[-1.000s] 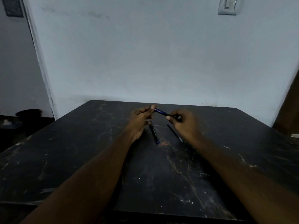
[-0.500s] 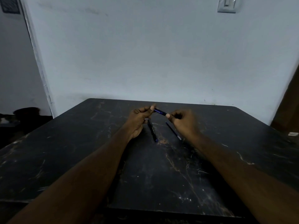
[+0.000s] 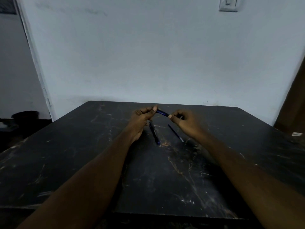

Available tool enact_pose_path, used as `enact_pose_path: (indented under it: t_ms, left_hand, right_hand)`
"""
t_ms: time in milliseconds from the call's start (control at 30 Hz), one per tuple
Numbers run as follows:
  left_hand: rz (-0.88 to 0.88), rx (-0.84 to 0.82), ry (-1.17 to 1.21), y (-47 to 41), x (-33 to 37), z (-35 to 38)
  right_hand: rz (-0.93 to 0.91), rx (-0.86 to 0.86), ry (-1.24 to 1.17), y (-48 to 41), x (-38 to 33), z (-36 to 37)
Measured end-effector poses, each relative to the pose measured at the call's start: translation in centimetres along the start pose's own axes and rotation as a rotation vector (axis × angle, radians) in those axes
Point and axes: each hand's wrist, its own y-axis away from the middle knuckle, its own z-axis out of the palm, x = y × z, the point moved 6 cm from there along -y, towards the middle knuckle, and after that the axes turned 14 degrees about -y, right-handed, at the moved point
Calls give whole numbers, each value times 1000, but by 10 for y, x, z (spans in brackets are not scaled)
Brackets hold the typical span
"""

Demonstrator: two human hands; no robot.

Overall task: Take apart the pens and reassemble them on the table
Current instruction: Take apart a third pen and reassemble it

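A pale blue-grey painted wall fills the upper half of the view, and below it the black, pale-veined stone-look bench takes up the rest. Over the far middle of the bench, two bare hands are raised and share one thing. The left hand is curled and pinches one end of a short dark blue plastic pen barrel with pale lettering, and the right hand pinches the other end between thumb and fingers. The barrel is held clear of the surface and slopes down toward the right. Under the hands lie a black pen with a blue end and, near it on the right, a thin dark rod with a pale tip, likely a refill, though I cannot be sure. The likely step is pulling or twisting the barrel apart. If it gives way suddenly, a small inner piece could drop and be lost against the dark, streaked top in this dim light. A nudge from a wrist could also roll the loose round pieces away. By count there are two hands and three pen pieces, one held and two lying.
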Motion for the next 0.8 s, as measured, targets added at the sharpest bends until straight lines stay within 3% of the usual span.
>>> enact_pose_path:
  t_ms: [133,400,567,800]
  left_hand:
    - [-18,57,-56,-1,1,-4]
    - [-51,128,-136,-4,-4,-7]
    - [-13,132,-217,-8,-8,-4]
    - [10,151,-239,-10,-9,-4]
  right_hand:
    - [-5,38,16,1,-5,-9]
    - [63,360,-131,-5,5,-61]
    - [263,255,45,-8,35,-57]
    - [299,128,428,-3,40,-46]
